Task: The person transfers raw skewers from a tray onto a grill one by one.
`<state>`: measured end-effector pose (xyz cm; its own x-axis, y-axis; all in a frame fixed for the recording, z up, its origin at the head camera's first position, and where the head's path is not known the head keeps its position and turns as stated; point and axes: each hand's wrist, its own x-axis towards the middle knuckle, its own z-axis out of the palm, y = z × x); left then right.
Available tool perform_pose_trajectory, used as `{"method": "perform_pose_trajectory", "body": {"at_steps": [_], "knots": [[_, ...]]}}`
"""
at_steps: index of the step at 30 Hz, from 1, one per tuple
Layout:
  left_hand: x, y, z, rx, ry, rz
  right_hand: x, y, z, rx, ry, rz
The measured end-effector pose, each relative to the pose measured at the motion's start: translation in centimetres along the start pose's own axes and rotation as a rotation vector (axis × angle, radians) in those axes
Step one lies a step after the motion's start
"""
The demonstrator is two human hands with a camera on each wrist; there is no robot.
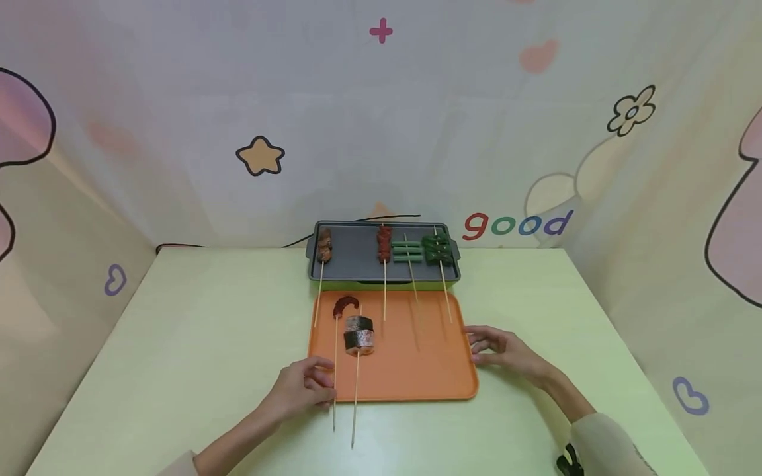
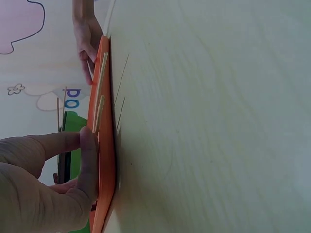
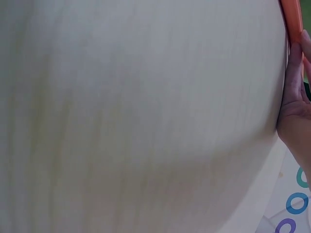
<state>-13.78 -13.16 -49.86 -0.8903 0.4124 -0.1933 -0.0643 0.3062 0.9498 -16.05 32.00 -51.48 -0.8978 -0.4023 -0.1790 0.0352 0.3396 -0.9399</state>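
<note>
An orange tray (image 1: 411, 370) lies on the table between my two hands. My left hand (image 1: 303, 383) grips its left edge near the front corner, thumb and fingertips bent at the rim. Close by those fingertips runs the stick of a skewer with a dark red curled piece (image 1: 344, 305). Beside it lies a skewer of dark-banded pale chunks (image 1: 359, 340); both sticks stick out past the tray's front edge. At the opposite side, my right hand (image 1: 506, 354) touches the tray's right edge with fairly straight fingers; in the right wrist view its thumb (image 3: 293, 73) lies along the tray's side.
Behind the tray stands a dark grill pan (image 1: 351, 254) on a green base. It holds a brown meat skewer (image 1: 324, 246), a red one (image 1: 384, 244), a green-stick one (image 1: 400, 258) and a leafy green one (image 1: 436, 251), their sticks reaching over the tray. A printed cloth hangs behind.
</note>
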Motion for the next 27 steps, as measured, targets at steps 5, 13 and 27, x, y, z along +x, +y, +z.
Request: {"method": "perform_pose_trajectory", "body": {"at_steps": [5, 13, 27], "knots": [[0.7, 0.2, -0.2, 0.024, -0.009, -0.058, 0.3, -0.2, 0.2, 0.011, 0.005, 0.015], [0.6, 0.1, -0.1, -0.123, -0.072, -0.129, 0.0, -0.3, 0.1, 0.007, 0.007, 0.039], [-2.2, 0.0, -1.2, -0.360, -0.151, -0.241, 0.1, 0.0, 0.1, 0.002, 0.017, 0.039]]}}
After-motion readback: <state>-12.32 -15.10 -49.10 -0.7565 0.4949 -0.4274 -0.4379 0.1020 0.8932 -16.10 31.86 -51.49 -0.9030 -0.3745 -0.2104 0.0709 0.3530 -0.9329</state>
